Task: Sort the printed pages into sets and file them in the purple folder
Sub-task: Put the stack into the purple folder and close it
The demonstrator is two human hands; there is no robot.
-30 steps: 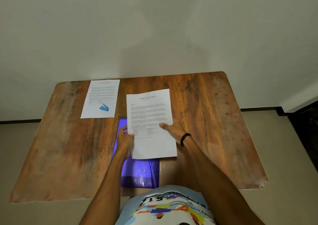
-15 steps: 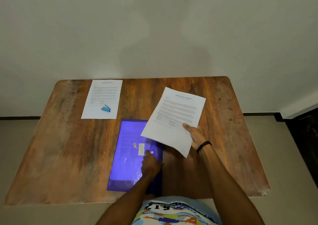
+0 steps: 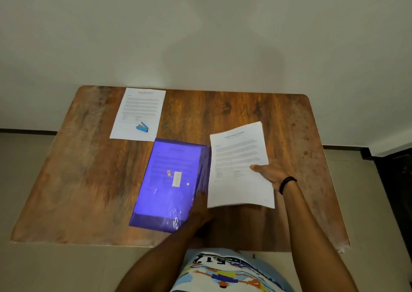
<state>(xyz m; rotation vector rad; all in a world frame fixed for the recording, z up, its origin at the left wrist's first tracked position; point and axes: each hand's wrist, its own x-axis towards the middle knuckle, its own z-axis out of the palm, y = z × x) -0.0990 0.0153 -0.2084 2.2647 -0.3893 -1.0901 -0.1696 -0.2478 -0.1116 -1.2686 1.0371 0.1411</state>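
Now that the pages (image 3: pixel 239 164), pinched by the right hand (image 3: pixel 270 174), have swung square, the folder (image 3: pixel 167 180) lies just left of that pinch; the left hand (image 3: pixel 200 213) has slid to its edge, fingers hidden, grip impossible to tell. Filing looks next.

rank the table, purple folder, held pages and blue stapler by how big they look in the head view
1. table
2. purple folder and held pages: look alike, and the pages are held nearer the camera, so unranked
3. blue stapler
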